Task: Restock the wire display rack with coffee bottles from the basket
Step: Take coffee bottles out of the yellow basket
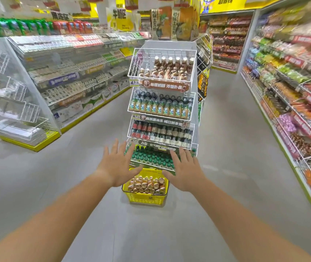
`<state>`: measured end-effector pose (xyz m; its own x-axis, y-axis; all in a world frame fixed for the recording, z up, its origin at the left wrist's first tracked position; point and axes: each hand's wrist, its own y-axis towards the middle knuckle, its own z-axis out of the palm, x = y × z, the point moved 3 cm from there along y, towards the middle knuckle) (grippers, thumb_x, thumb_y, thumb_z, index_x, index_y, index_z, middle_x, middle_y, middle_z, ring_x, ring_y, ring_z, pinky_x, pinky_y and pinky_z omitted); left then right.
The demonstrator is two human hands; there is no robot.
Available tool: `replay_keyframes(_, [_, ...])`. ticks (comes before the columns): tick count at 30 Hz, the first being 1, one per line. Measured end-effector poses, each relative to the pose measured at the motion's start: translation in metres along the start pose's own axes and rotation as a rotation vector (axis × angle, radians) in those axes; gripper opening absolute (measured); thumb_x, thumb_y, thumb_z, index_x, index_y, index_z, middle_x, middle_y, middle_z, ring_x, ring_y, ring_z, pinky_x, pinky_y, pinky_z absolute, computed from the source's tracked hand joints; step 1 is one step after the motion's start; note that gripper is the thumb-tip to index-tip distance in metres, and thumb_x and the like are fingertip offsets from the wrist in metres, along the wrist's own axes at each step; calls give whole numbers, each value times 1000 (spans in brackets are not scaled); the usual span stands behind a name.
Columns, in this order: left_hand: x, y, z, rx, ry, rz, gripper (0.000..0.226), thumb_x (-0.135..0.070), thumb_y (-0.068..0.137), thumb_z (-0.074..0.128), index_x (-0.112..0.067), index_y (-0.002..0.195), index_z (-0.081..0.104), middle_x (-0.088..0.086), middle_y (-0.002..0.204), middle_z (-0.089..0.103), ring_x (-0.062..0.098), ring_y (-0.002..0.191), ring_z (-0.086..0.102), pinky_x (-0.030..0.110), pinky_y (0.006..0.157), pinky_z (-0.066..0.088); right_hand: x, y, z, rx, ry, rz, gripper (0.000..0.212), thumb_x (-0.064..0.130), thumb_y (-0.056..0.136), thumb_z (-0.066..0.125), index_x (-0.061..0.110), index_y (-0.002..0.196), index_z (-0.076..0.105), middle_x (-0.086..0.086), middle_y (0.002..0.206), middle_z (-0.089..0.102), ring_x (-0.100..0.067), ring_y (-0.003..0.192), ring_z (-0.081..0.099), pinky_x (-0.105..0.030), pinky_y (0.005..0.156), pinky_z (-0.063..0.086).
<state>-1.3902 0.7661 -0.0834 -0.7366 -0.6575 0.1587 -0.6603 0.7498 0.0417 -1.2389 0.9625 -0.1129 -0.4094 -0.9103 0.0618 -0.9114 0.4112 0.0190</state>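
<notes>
A white wire display rack (132,59) stands ahead at the end of an aisle, with several tiers of bottles. Its top tier holds brown coffee bottles (167,69) with white caps, partly filled. On the floor at the rack's foot sits a yellow basket (144,198) full of brown coffee bottles (147,184). My left hand (118,164) and my right hand (185,172) are stretched out in front of me with fingers spread, above and to either side of the basket, holding nothing and touching nothing.
Long shelving (71,72) with cartons runs along the left. Empty wire baskets (18,118) stand at the far left. Packed snack shelves (290,87) line the right. Grey floor (226,148) lies open between me and the rack.
</notes>
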Motion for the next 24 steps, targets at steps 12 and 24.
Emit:
replay_keyframes(12, [57, 226, 70, 71, -53, -21, 94, -81, 90, 21, -24, 163, -1, 14, 170, 8, 41, 155, 0, 62, 121, 5, -32, 257, 54, 0, 25, -20, 90, 78, 90, 20, 24, 160, 3, -14, 167, 1, -37, 152, 4, -56, 120, 8])
replay_keyframes(24, [96, 375, 220, 327, -134, 68, 93, -77, 93, 24, -21, 162, -4, 14, 170, 6, 39, 156, 2, 60, 122, 11, -35, 406, 178, 231, 92, 82, 87, 73, 94, 27, 23, 160, 1, -13, 168, -2, -33, 153, 2, -53, 121, 10])
